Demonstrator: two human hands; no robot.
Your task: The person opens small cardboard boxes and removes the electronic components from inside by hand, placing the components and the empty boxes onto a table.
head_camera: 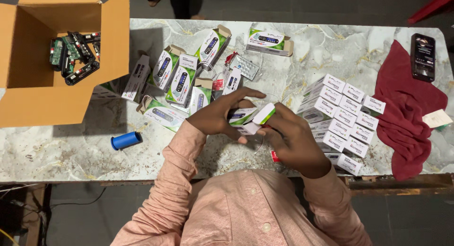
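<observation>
A person in a pale pink shirt, seen from above, works at a marbled grey-white worktop [71,151]. Both hands meet just above its near edge, holding one small white and green carton [250,119] between them. The left hand [222,114] wraps over the carton's left end, fingers curled closed on it, with one finger stretched along the top. The right hand [295,141] grips the right end, fingers bent around it; the end flap looks partly open. A thin wire and a small red part [275,156] show just beneath the right hand.

Behind the hands, loose matching cartons [182,80] lie scattered at angles, several with open flaps. To the right, closed white cartons [338,116] stand packed in neat rows. Beyond them lies a dark red cloth [406,127], with a black phone [423,57] at its far end. At the far left, an open cardboard box [28,99] holds small circuit boards [73,57]. A blue cylinder [126,140] lies on the worktop near the left elbow.
</observation>
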